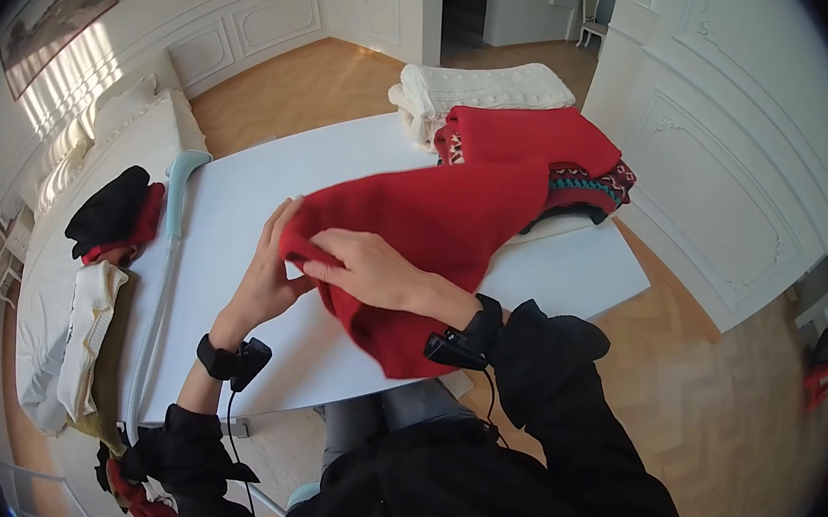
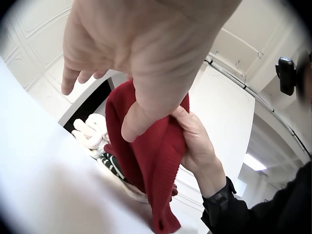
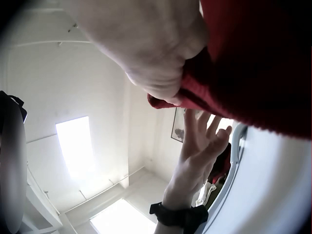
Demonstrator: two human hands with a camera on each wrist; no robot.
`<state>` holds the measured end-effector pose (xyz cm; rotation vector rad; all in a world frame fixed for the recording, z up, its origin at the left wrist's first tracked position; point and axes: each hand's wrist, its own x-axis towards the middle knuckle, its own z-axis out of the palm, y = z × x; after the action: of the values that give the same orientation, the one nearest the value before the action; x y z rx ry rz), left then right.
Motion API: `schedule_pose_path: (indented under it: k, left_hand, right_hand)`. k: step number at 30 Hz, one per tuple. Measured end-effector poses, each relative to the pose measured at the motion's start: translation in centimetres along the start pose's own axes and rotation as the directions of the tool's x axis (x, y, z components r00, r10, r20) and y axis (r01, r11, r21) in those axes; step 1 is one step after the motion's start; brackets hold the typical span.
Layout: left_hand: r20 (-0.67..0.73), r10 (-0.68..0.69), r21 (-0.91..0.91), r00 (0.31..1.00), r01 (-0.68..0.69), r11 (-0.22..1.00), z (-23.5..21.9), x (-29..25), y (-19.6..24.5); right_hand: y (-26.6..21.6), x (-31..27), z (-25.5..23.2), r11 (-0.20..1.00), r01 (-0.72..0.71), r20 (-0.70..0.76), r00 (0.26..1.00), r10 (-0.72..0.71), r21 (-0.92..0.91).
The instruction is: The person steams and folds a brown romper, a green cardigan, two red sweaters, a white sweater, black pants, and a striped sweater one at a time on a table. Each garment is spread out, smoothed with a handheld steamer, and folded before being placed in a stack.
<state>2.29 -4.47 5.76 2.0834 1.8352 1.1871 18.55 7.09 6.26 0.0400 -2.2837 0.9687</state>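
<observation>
A red knit sweater (image 1: 418,219) hangs over the white table (image 1: 241,192), its ribbed edge showing in the left wrist view. My right hand (image 1: 363,266) pinches it at its left end, thumb and fingers around a fold. Beside that end is my left hand (image 1: 268,274), its fingers extended and partly hidden behind the cloth in the head view. In the left wrist view the left hand (image 2: 141,53) spreads over the sweater (image 2: 151,151), thumb apart from the fingers. The right wrist view shows the left hand (image 3: 195,156) with straight fingers just below the sweater's edge.
At the far right of the table lies a folded pile: a white cable-knit (image 1: 490,88), a red folded garment (image 1: 535,136) and patterned knitwear (image 1: 590,191). A light-blue steamer (image 1: 180,186) with a hose runs along the left edge. Beyond it, black clothing (image 1: 110,204) and a cream knit (image 1: 88,327) lie on the bed.
</observation>
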Motion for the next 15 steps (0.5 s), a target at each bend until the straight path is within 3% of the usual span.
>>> schedule_pose_path:
  k: [1,4,5,8,9,11,12,15]
  left_hand:
    - [0.035,-0.089,0.088,0.995,0.086,0.992,-0.2,-0.4,0.4]
    - [0.076,-0.083,0.171,0.994,0.069,0.983,-0.9,-2.2,-2.6]
    - [0.010,-0.171,0.065,0.985,0.170,0.983,-0.9,-2.5,-2.5]
    - [0.002,-0.259,-0.063,0.966,0.259,0.964,-1.8,-3.3,-2.6]
    - [-0.008,-0.268,-0.061,0.963,0.268,0.962,-2.0,-3.5,-2.8]
    - [-0.156,-0.418,-0.307,0.895,0.359,0.882,-2.2,-3.9,-3.7]
    - [-0.240,-0.365,-0.288,0.899,0.293,0.912,-2.3,-4.1,-4.6]
    - [-0.374,-0.462,-0.379,0.804,0.322,0.868,-3.3,-3.6,-4.3]
  right_hand:
    - [-0.6,-0.3,-0.2,0.991,-0.123,0.199,0.971,0.132,-0.059]
    - [1.1,-1.5,0.4,0.994,-0.077,0.317,0.943,0.098,-0.079]
    - [1.6,-1.9,0.2,0.989,-0.122,0.381,0.913,0.143,-0.078]
    - [1.2,-4.2,-0.7,0.969,-0.175,0.449,0.861,0.237,-0.176]
    - [1.1,-4.9,-1.0,0.947,-0.273,0.529,0.785,0.322,-0.171]
    - [1.0,-6.8,-1.2,0.949,-0.212,0.539,0.784,0.307,-0.232]
    - [0.9,-7.7,-1.2,0.942,-0.157,0.540,0.786,0.300,-0.296]
    - [0.7,-8.7,-1.2,0.939,-0.083,0.595,0.754,0.279,-0.334]
